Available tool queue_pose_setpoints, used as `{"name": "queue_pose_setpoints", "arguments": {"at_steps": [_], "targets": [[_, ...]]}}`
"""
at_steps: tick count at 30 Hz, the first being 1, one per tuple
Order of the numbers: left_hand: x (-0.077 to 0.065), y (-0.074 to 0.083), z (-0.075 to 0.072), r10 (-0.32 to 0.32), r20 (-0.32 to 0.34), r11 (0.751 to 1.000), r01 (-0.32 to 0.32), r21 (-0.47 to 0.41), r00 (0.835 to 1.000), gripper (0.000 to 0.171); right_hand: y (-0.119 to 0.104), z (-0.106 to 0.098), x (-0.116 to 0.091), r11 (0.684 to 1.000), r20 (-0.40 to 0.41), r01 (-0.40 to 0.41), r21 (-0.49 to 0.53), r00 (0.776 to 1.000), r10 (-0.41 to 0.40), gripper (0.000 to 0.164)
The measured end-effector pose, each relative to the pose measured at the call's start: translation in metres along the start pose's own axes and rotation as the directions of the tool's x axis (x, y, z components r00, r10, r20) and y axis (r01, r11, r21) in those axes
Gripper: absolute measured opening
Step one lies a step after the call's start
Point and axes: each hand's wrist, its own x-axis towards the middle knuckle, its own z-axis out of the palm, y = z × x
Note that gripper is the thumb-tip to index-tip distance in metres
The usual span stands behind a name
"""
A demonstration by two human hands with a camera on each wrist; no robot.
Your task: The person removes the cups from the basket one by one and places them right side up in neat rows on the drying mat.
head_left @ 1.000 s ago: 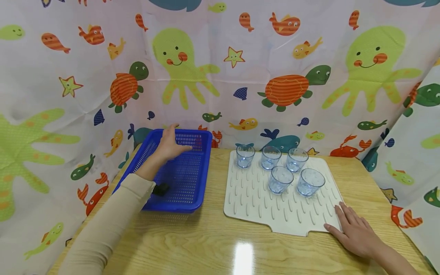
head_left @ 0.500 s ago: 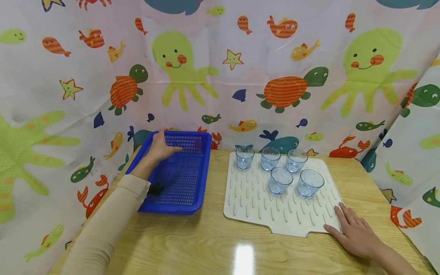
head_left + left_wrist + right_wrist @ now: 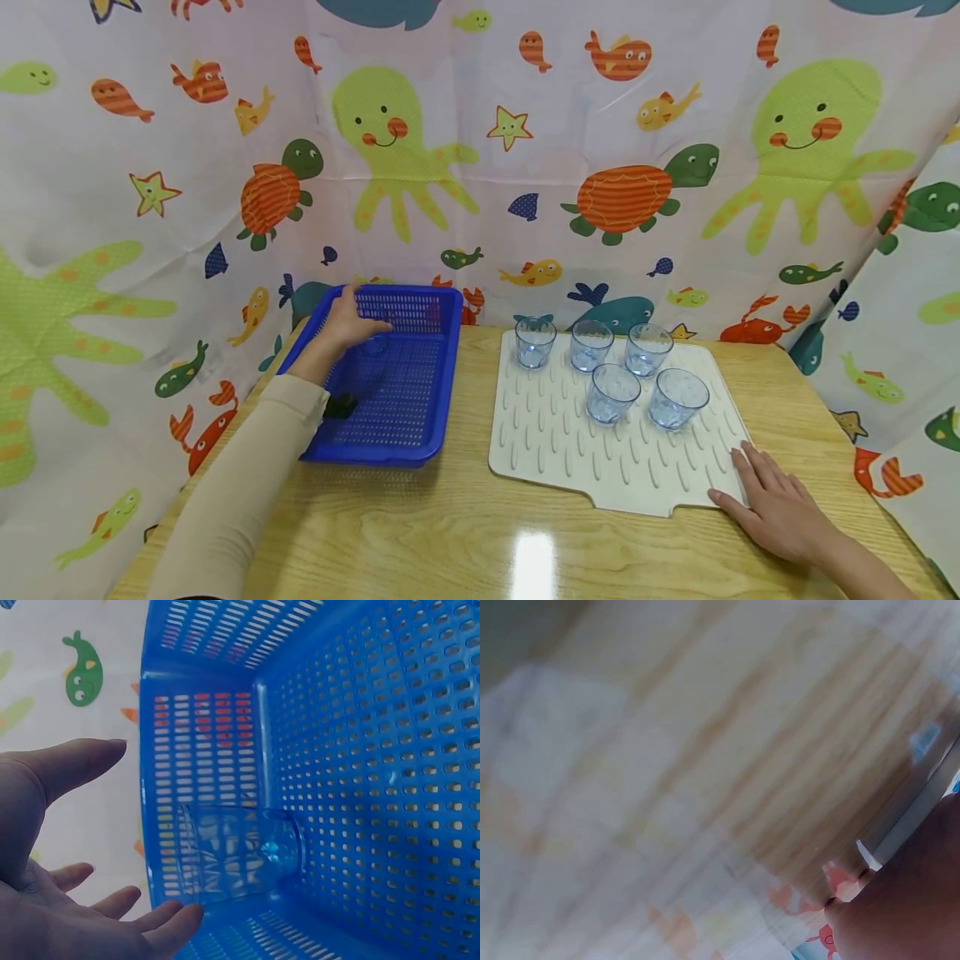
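My left hand [image 3: 345,323] hangs over the back left corner of the blue plastic basket [image 3: 448,367], thumb and fingers spread apart. In the left wrist view a clear glass [image 3: 240,851] stands inside the basket by its end wall. The fingers come close to its rim; whether they touch cannot be told. Over on the right, my right hand [image 3: 776,508] rests flat at the front right corner of the white ridged drying mat [image 3: 540,450]. Several clear glasses stand upright on that mat, among them a front right glass [image 3: 677,400] and a back left glass [image 3: 535,343].
A small black object [image 3: 341,406] shows at the basket's left side beside my sleeve. Beneath everything lies a wooden table [image 3: 420,533]. A curtain [image 3: 450,125] printed with sea animals hangs close behind and at both sides.
My left hand has moved a little left and down towards the basket's back left corner, which brings the glass there into sight. My right hand and the glasses on the mat stay put.
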Motion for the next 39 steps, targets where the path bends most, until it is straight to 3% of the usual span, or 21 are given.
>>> {"name": "queue_pose_setpoints", "arguments": {"at_steps": [8, 17, 31, 39], "targets": [[0.005, -0.007, -0.003, -0.043, -0.013, 0.999, 0.043, -0.009, 0.999, 0.1, 0.0, -0.002, 0.001, 1.0, -0.004, 0.002, 0.006, 1.0, -0.002, 0.094], [0.007, -0.004, -0.004, -0.024, -0.047, 1.0, 0.024, 0.003, 0.999, 0.093, -0.001, -0.003, 0.0, 1.0, -0.006, 0.004, 0.006, 1.0, -0.004, 0.094], [0.011, -0.008, 0.006, -0.031, -0.019, 1.0, 0.031, -0.007, 0.999, 0.087, 0.0, 0.001, -0.001, 1.0, -0.007, 0.007, -0.001, 1.0, -0.007, 0.093], [0.012, -0.011, 0.006, -0.043, -0.053, 0.999, 0.042, -0.016, 0.998, 0.088, 0.0, 0.001, -0.001, 1.0, -0.005, 0.003, -0.002, 1.0, -0.003, 0.094]]}}
